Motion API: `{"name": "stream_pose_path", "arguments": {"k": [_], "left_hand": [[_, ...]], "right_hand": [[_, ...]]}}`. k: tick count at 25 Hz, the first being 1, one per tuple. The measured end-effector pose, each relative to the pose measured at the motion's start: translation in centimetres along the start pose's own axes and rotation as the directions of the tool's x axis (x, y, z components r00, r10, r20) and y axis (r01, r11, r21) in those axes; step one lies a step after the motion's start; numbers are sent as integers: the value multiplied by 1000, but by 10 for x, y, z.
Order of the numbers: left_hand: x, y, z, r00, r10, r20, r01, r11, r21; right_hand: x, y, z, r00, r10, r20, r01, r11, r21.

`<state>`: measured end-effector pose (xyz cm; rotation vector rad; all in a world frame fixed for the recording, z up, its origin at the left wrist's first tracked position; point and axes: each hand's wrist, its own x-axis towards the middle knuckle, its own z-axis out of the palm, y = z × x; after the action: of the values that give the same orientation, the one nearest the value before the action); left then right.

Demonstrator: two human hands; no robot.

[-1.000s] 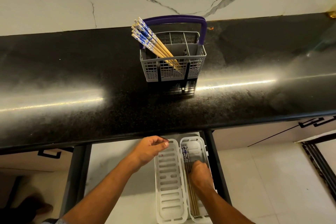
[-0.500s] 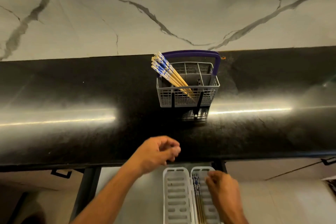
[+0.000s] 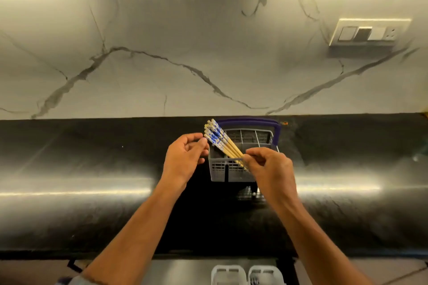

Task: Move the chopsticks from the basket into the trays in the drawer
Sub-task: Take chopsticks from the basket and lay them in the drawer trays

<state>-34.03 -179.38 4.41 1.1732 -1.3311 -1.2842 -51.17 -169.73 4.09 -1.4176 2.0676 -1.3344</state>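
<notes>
Fingers [image 3: 251,154] of right hand [image 3: 271,166] pinched on chopsticks [image 3: 222,143]

Both your forearms reach forward, converging. Your left hand [image 3: 185,157] is loosely cupped, thumb and fingertips nearly meeting. Your right hand [image 3: 271,166] is curled, thumb and forefinger pinched together.

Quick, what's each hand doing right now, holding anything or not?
Left hand: partly curled, fingertips at the blue-patterned ends of the chopsticks; a grip cannot be told.
Right hand: fingers pinched at the chopstick shafts over the basket; a firm hold cannot be told.
</notes>
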Motion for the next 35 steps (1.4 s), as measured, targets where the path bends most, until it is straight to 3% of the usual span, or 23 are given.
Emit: {"name": "stream_pose_path", "arguments": {"k": [4,8,19,27,35], "left_hand": [[39,-13,10,989,-121,-84,131,982,132],[59,-18,23,991,-106,-77,124,947,298],[57,-26,32,970,-145,-194,154,988,33],[52,-7,18,988,-74,-134,74,997,-7],[48,55,-9,975,220,21,-221,974,55]], "right_hand": [[43,-16,38,992,-81,99,93,988,-121],[71,-6,74,978,-14,208,71,959,-273],[73,-1,87,980,-60,191,121,936,-329],[73,-14,79,970,-131,207,189,938,-291],[81,-51,50,940,-278,198,303,947,-110]]}}
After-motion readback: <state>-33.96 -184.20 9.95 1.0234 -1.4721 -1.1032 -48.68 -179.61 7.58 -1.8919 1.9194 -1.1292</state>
